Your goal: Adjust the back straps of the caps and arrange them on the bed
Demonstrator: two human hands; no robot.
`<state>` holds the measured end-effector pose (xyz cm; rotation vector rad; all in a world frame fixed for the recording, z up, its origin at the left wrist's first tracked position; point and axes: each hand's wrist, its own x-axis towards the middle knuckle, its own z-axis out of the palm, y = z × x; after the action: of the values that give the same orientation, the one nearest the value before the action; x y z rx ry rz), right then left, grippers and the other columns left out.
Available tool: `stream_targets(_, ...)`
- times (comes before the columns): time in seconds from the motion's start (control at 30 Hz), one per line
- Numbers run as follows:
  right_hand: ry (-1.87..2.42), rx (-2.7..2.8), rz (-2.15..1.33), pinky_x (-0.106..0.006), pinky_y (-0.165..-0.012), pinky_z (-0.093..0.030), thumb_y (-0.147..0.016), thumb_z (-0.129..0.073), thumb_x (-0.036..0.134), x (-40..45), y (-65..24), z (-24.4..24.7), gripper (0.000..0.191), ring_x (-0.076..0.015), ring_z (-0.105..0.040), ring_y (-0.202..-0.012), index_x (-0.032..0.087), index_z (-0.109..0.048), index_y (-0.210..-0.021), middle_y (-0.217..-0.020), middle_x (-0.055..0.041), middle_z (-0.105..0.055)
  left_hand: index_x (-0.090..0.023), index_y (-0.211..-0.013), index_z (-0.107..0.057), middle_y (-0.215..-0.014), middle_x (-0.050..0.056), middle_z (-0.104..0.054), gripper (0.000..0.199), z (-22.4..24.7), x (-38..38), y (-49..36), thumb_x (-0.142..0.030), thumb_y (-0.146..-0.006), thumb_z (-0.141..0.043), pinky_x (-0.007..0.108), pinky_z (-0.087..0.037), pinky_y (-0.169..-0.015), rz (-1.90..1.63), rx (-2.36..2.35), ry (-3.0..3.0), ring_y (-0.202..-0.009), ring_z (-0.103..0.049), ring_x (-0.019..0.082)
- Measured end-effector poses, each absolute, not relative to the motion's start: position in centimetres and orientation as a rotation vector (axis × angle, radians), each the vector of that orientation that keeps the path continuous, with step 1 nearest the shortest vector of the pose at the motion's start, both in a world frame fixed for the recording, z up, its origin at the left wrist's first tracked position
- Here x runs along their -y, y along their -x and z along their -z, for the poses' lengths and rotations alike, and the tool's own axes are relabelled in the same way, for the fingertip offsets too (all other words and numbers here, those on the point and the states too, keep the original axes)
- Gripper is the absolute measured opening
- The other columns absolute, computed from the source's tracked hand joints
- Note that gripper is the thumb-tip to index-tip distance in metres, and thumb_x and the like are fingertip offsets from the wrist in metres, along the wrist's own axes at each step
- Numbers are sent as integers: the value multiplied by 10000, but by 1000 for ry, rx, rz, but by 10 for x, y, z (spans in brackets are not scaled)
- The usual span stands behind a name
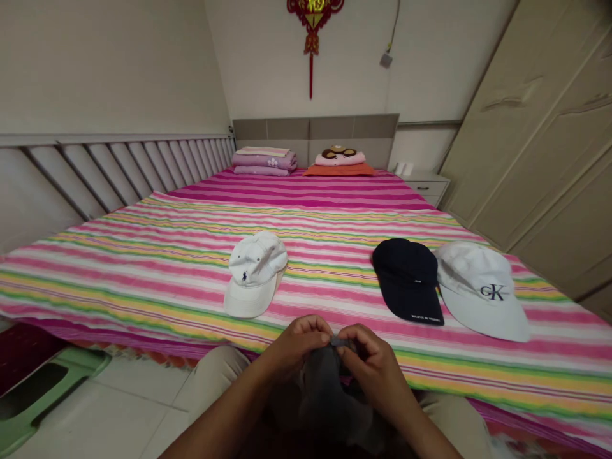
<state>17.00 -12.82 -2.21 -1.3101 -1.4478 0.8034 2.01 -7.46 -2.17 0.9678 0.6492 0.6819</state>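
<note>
Between my knees, at the bed's front edge, I hold a dark grey cloth cap (318,382), its lower part lost in shadow. My left hand (306,341) pinches a narrow strap-like piece at its top. Facing it, my right hand (367,354) is closed on the same piece, thumb and fingers together. Ahead on the bed a white cap (258,258) with a small dark emblem lies brim toward me. To the right, a navy cap (406,274) touches a white cap with dark letters (478,277).
A striped sheet (329,236) covers the bed, with folded bedding (265,162) and a pink pillow (339,159) by the headboard. White rails (124,169) line the left side. A green stool (57,389) stands low at left, a nightstand (425,185) at far right.
</note>
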Motion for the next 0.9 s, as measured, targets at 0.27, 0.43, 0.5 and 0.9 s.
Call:
stream_targets(0.27, 1137, 1193, -1096, -265, -532, -396, -696, -624, 377, 122, -177, 25, 202, -174, -509, -655, 184, -678, -707, -705, -50, -586, -119, -624, -611, -542, -21, -551, 182, 25, 76, -25, -235, -543, -727, 184, -262, -470, -595, -733, -1032, -473, -409, 47)
stream_targets(0.43, 1136, 1112, -1156, -264, -533, -394, -700, -628, 369, 122, -179, 28, 202, -155, -490, -628, 176, -686, -720, -685, -39, -560, -116, -631, -617, -575, -4, -589, 150, 26, 78, -26, -208, -558, -709, 193, -312, -524, -568, -682, -1006, -517, -474, 68)
stream_targets(0.5, 1133, 1092, -1157, -264, -539, -392, -708, -623, 363, 123, -178, 29, 196, -146, -484, -618, 175, -679, -708, -684, -32, -547, -116, -637, -620, -594, 7, -607, 138, 26, 78, -27, -194, -558, -701, 196, -327, -535, -562, -656, -995, -535, -499, 79)
stream_targets(0.9, 1093, 1029, -1203, -230, -466, -341, -706, -625, 384, 126, -175, 28, 231, -101, -435, -470, 170, -675, -778, -491, 19, -516, -101, -648, -618, -615, 22, -613, 196, 26, 79, -29, -235, -548, -721, 197, -338, -533, -548, -694, -963, -528, -493, 78)
